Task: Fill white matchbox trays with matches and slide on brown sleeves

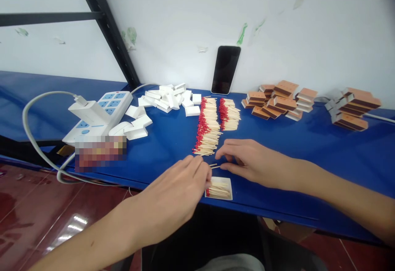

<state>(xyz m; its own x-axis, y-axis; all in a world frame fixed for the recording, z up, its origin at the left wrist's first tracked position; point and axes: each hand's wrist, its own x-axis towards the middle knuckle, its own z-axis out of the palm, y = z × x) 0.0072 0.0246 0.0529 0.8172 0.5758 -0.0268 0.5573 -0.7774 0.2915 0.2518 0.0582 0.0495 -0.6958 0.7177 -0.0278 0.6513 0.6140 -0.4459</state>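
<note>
A small white tray (pixel 228 181) with red-tipped matches in it lies near the front edge of the blue table (pixel 308 147). My left hand (pixel 182 188) rests just left of the tray, fingers curled together against its edge. My right hand (pixel 247 160) lies above the tray, fingers bent, its tips pinching a few loose matches (pixel 214 166). Behind them, two rows of matches (pixel 208 124) with red heads lie on the table.
A heap of empty white trays (pixel 168 98) sits at the back left beside a white power strip (pixel 101 112) with a grey cable. A dark phone (pixel 226 70) leans on the wall. Stacks of brown matchbox sleeves (pixel 277 100) stand at the back right, with more sleeves (pixel 353 108) farther right.
</note>
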